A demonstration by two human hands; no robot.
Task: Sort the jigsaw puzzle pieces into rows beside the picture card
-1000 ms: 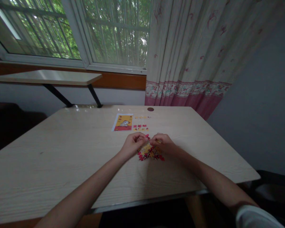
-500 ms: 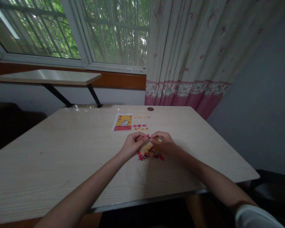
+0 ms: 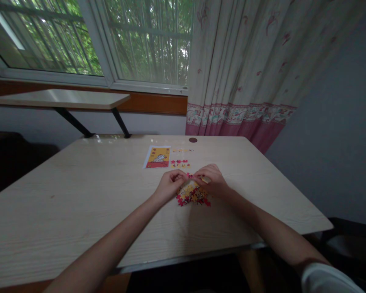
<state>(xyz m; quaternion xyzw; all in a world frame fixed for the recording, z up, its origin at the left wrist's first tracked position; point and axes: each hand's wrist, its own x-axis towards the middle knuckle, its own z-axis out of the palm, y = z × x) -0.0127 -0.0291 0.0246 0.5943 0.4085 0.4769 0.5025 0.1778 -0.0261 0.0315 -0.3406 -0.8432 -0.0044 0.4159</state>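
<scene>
My left hand [image 3: 171, 184] and my right hand [image 3: 212, 180] meet above a heap of loose jigsaw pieces [image 3: 192, 196] in red, yellow and white. Between my fingertips are small red puzzle pieces [image 3: 190, 176], pinched from both sides; whether they are joined I cannot tell. Something yellowish also shows at my right fingers. Just beyond my hands lie short rows of red pieces [image 3: 179, 161] and yellow pieces [image 3: 183, 150]. To their left is a picture sheet [image 3: 157, 157] with a white animal on yellow and red.
The pale wooden table [image 3: 88, 203] spreads out on both sides of my hands. A dark round disc [image 3: 193, 140] sits near its far edge. At the back left stands a raised shelf [image 3: 64, 98] on black legs. Behind are a window and a patterned curtain [image 3: 238, 81].
My right hand has turned slightly and its fingers have risen a little. The red pieces at my fingertips show more clearly. My left hand has hardly moved.
</scene>
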